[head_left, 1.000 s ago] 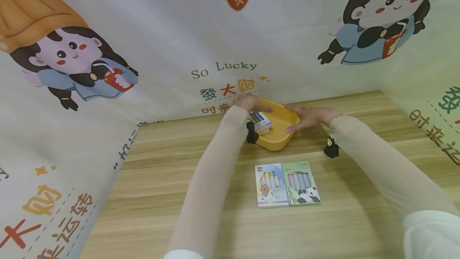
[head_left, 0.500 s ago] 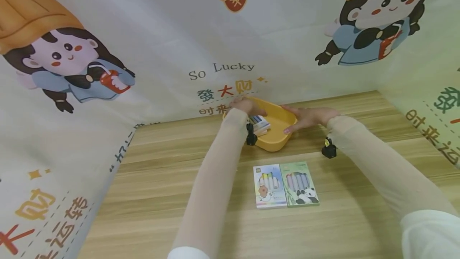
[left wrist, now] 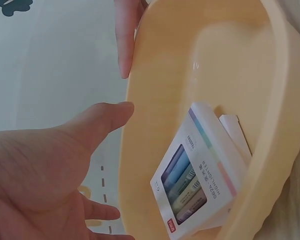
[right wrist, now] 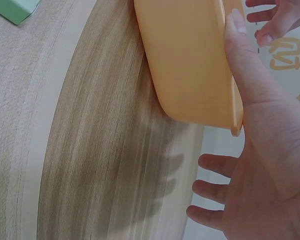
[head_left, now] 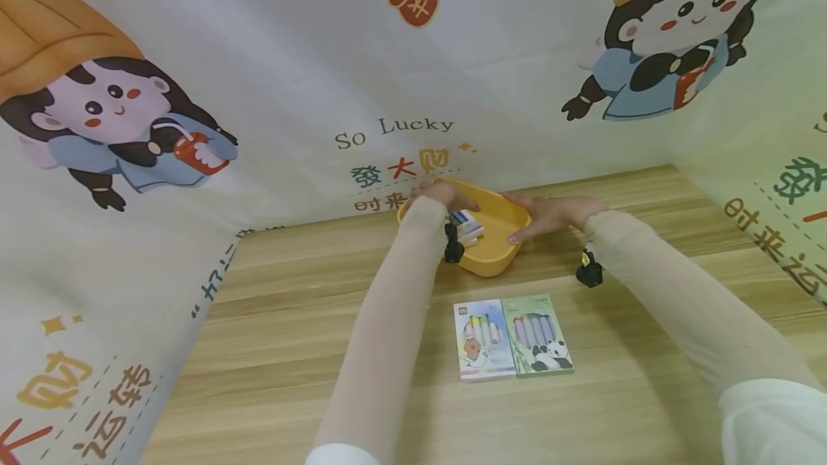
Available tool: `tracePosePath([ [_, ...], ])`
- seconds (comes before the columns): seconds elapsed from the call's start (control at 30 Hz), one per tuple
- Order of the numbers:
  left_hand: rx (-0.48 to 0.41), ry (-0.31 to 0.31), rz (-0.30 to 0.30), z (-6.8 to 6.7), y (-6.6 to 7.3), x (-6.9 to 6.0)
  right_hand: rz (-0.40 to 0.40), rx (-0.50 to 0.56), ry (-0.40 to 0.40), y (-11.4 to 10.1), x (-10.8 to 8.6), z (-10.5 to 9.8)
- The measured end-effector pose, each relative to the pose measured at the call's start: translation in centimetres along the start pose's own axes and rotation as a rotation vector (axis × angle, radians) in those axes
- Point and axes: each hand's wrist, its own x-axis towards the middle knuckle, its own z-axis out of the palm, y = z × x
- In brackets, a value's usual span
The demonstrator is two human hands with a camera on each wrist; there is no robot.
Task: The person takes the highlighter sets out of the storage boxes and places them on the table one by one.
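Note:
A yellow plastic basket [head_left: 497, 235] stands at the back of the table, by the wall cloth. Inside it, toward the left end, a white box of highlighters [left wrist: 190, 175] leans at a slant, with another pale box [left wrist: 236, 132] partly hidden beneath. My left hand [head_left: 446, 194] is at the basket's far left rim, its thumb tip at the edge and its fingers loosely extended outside; firm contact cannot be told. At the right end, my right hand [head_left: 555, 212] pinches the rim, thumb over it and index finger along the outside, the other fingers spread free.
Two flat marker boxes, one blue-white [head_left: 484, 339] and one green with pandas [head_left: 538, 334], lie side by side in front of the basket. A printed cloth [head_left: 291, 92] rises behind the wood-grain table [head_left: 271, 350] and at both sides.
The head view has shifted slightly, so everything sits a little lower and to the left. The hands and basket keep nearly the same place relative to the table.

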Motion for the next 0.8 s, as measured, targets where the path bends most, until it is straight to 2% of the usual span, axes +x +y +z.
tracePosePath([
  [0.23,-0.002,-0.030,0.009,0.3,0.0,-0.1,0.003,-0.002,-0.008,-0.1,-0.2,-0.1],
  [0.47,-0.027,-0.009,0.019,1.0,-0.1,-0.1,0.001,-0.010,-0.009,-0.1,-0.2,-0.1],
  [0.57,-0.025,-0.026,0.012,1.0,0.1,0.0,-0.003,-0.010,-0.009,-0.2,-0.2,-0.1],
  [0.77,-0.049,-0.046,-0.010,1.2,0.5,0.3,-0.007,-0.012,-0.004,0.0,-0.3,-0.1],
  [0.8,-0.050,-0.042,-0.012,1.4,0.6,0.8,-0.007,-0.010,-0.003,0.0,-0.3,-0.1],
])
